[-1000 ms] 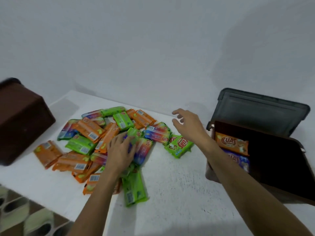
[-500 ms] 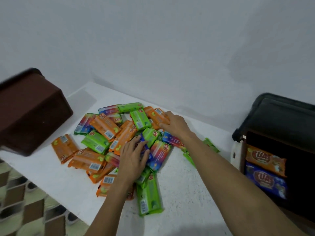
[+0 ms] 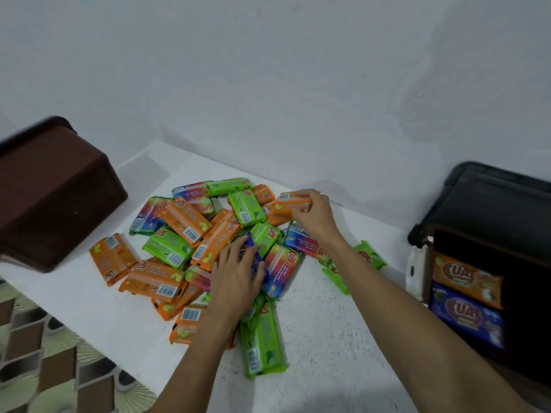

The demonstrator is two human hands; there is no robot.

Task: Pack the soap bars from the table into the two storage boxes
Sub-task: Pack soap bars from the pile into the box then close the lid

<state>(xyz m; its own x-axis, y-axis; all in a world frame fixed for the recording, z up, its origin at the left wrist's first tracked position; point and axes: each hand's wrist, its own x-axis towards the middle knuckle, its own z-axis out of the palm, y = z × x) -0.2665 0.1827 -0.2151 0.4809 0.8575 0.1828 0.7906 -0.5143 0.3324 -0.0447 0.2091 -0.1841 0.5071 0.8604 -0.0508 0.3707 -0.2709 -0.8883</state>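
On the table [image 3: 328, 323], mid-frame, an orange bar [image 3: 290, 205] is gripped by the right hand [image 3: 313, 216], a blue bar [image 3: 254, 252] by the left hand [image 3: 235, 275], presumably for packing.

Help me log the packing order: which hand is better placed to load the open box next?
Right. The right hand grips an orange bar at the pile's far-right edge, nearer the open box; the left hand grips a blue bar mid-pile, farther away.

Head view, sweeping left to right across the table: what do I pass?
brown storage box → lone orange soap bar → left hand gripping a blue soap bar → right hand gripping the far orange soap bar → green soap bar past the right forearm → open black-lidded storage box.
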